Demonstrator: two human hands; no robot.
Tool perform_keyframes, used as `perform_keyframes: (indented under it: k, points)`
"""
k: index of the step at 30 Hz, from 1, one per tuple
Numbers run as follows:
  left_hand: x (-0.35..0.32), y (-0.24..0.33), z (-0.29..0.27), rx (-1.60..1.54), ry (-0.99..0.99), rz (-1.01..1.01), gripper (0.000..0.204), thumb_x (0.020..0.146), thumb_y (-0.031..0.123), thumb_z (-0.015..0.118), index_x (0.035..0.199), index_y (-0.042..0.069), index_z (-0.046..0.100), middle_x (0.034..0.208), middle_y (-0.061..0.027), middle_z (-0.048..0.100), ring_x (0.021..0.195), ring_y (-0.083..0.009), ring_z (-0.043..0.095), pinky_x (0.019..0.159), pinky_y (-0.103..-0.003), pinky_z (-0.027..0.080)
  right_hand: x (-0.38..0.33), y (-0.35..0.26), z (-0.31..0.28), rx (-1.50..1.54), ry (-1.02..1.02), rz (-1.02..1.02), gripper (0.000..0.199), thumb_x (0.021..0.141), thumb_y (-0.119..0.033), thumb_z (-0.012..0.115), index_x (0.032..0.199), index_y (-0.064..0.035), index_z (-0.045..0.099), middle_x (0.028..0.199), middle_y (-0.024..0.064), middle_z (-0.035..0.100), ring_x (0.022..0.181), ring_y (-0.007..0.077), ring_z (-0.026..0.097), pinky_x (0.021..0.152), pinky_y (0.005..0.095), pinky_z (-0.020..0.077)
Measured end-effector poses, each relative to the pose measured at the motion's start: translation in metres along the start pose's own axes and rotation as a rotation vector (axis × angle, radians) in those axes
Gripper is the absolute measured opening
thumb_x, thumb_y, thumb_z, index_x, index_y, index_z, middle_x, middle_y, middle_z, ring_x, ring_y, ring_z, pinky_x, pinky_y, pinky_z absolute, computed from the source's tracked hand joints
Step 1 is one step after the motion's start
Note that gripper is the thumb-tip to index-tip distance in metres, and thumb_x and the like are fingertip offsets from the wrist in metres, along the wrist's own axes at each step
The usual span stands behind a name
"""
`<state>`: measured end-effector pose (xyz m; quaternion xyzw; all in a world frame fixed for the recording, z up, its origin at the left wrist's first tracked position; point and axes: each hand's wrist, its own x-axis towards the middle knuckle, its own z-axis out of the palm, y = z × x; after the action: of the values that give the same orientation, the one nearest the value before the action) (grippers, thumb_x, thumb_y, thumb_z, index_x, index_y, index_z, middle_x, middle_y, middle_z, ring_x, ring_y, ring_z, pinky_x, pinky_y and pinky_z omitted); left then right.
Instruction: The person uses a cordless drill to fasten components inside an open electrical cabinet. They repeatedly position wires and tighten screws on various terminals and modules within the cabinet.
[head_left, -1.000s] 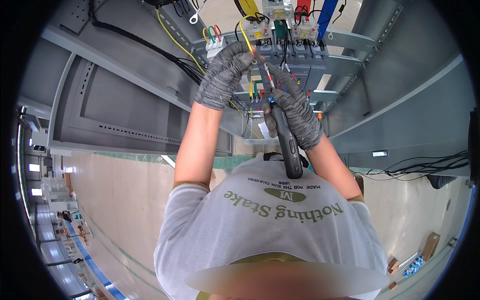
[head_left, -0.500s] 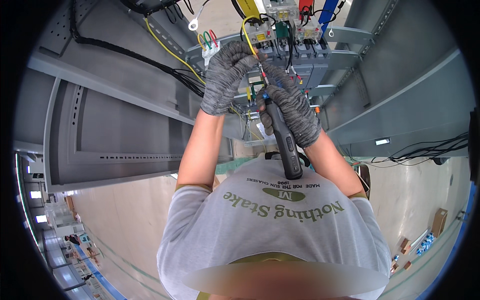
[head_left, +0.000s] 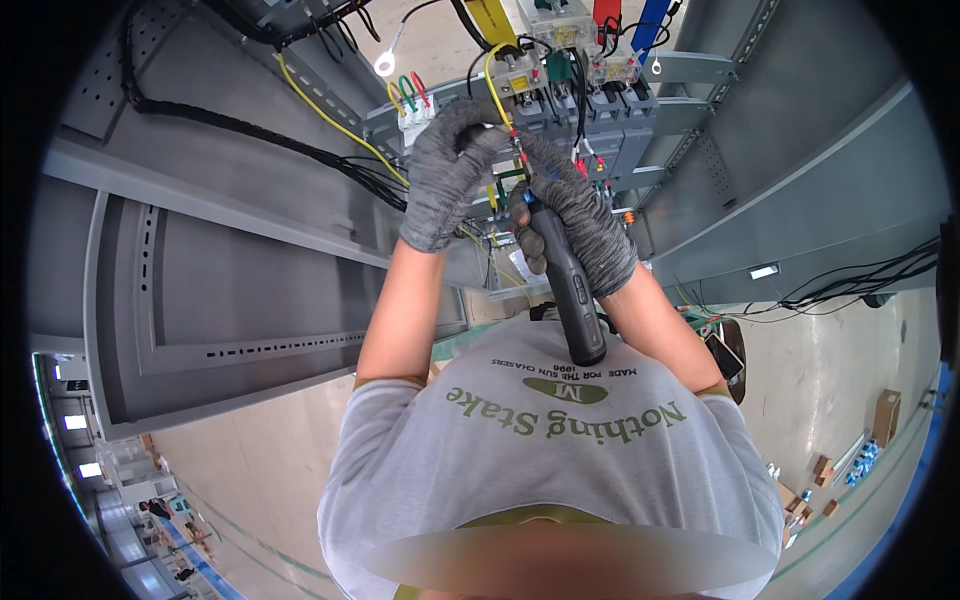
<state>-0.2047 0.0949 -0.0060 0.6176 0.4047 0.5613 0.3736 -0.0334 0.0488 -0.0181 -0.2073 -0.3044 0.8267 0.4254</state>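
Note:
Both my hands wear grey knit gloves and are raised in front of an open grey electrical cabinet [head_left: 230, 290]. My right hand [head_left: 585, 225] grips a dark grey electric screwdriver [head_left: 568, 290], its tip pointing up toward the breakers [head_left: 580, 95]. My left hand [head_left: 450, 175] pinches a yellow wire [head_left: 497, 75] with a red end right at the screwdriver's tip. Grey circuit breakers with yellow, green, red and blue wires sit just above the hands. A white terminal block [head_left: 412, 110] with red and green wires lies left of them.
A black cable bundle [head_left: 230, 120] and a yellow wire [head_left: 330, 115] run across the cabinet's back plate. The cabinet's grey side wall [head_left: 800, 170] rises on the right. Black cables [head_left: 850, 285] hang at the right. Cardboard boxes [head_left: 885, 415] stand on the pale floor far off.
The view has shifted so the hands and breakers sit slightly lower and closer. Both hands keep their hold on the wire and the screwdriver.

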Motion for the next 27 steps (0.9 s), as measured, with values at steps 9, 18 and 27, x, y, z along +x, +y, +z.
perform_keyframes:
  k: [9,18,27]
  points:
    - [0.006,0.001,-0.013,0.173,-0.01,-0.106,0.019,0.086,0.007,0.069,0.104,0.001,0.065,0.083,-0.0018,0.063,0.07,-0.0069,0.054,0.065,-0.022,0.046,0.0,0.002,0.003,-0.039,0.067,0.028,0.049,0.097,-0.013,0.044,0.144,-0.0195,0.032,0.075,0.0092,0.057,0.052,0.0186,0.058,0.041,0.0333,0.0498]
    - [0.016,-0.01,-0.015,0.076,-0.133,-0.185,0.021,0.091,0.005,0.06,0.111,-0.002,0.063,0.09,-0.0062,0.067,0.078,-0.0121,0.06,0.07,-0.025,0.049,0.006,0.002,-0.003,-0.052,0.074,0.052,0.05,0.096,-0.012,0.044,0.144,-0.0179,0.031,0.073,0.0081,0.057,0.051,0.0187,0.058,0.04,0.0334,0.0491]
    - [0.022,-0.016,-0.005,-0.048,-0.087,-0.086,0.019,0.091,0.003,0.06,0.108,-0.003,0.063,0.098,-0.012,0.069,0.095,-0.0193,0.066,0.086,-0.031,0.052,0.014,0.001,-0.002,-0.044,0.091,0.029,0.052,0.096,-0.011,0.045,0.145,-0.0177,0.03,0.072,0.0088,0.058,0.051,0.0194,0.059,0.041,0.0341,0.0509]
